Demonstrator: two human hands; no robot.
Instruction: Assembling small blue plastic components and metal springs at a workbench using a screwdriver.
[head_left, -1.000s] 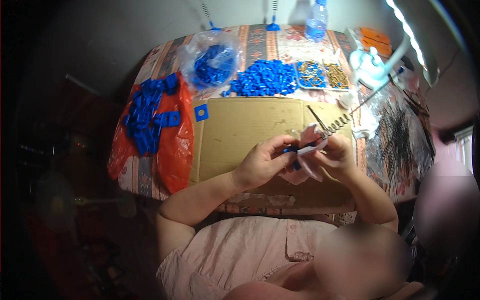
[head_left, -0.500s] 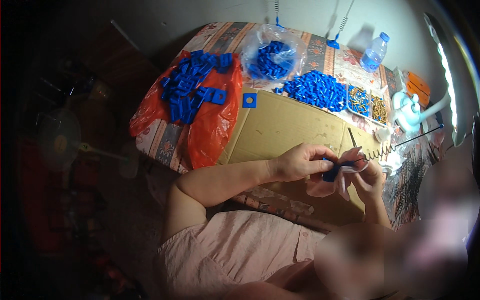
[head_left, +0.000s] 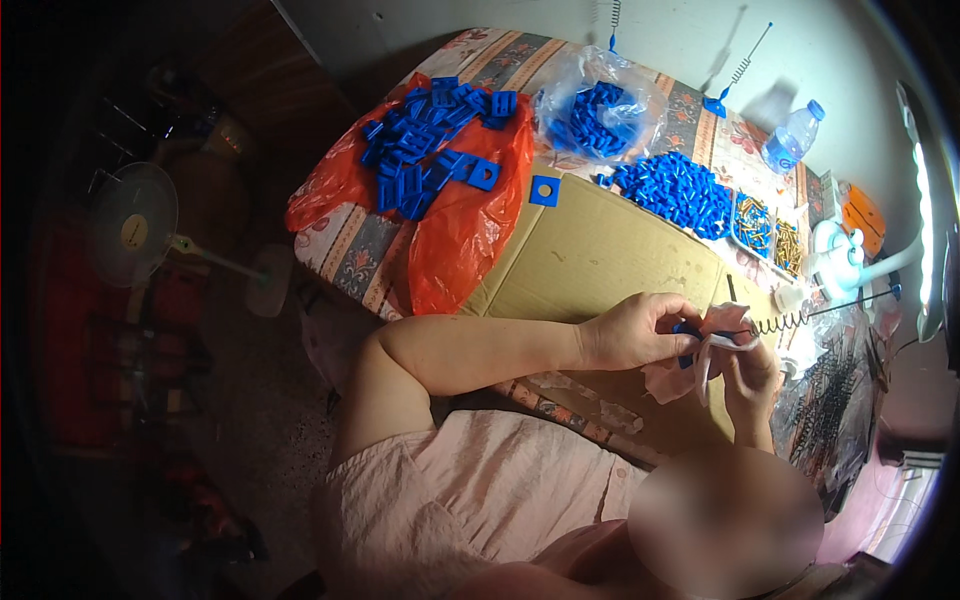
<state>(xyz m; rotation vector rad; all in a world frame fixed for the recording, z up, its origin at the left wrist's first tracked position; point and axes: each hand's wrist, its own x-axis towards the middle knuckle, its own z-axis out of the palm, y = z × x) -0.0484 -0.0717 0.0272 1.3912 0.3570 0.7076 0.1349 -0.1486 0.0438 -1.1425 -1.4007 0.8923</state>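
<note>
My left hand [head_left: 632,332] reaches in from the left and pinches a small blue plastic part [head_left: 684,330] over the right end of the cardboard sheet [head_left: 600,250]. My right hand [head_left: 752,368] meets it from the right, its fingers closed on the near end of a thin black coiled spring rod [head_left: 792,319] that runs off to the right. Pale pinkish covers or cloth sit around the fingertips, hiding exactly how the part and the rod join. Both hands are touching each other.
An orange bag [head_left: 450,240] holds several blue square pieces [head_left: 425,150]. Behind are a clear bag of blue parts [head_left: 598,105], a loose blue pile [head_left: 675,190], brass parts [head_left: 765,225], a water bottle [head_left: 792,140] and a lamp [head_left: 850,265]. Black springs [head_left: 830,400] lie right. A fan [head_left: 135,225] stands on the floor.
The view has swung toward the left, bringing the floor and fan into sight. Both hands stay together on the blue part and the spring rod.
</note>
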